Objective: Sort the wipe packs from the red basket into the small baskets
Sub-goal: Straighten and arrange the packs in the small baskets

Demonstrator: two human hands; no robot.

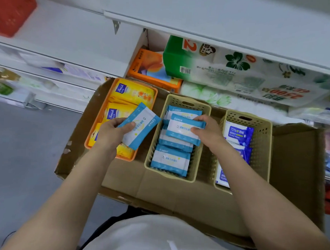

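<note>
The right hand pinches a light-blue wipe pack just above the middle beige basket; the left hand grips a matching pack over the gap between that basket and the orange basket. The left pack could land among the yellow packs if let go too soon. The middle basket holds light-blue packs, the right beige basket dark-blue alcohol wipes. All sit on cardboard. The red basket isn't clearly identifiable.
</note>
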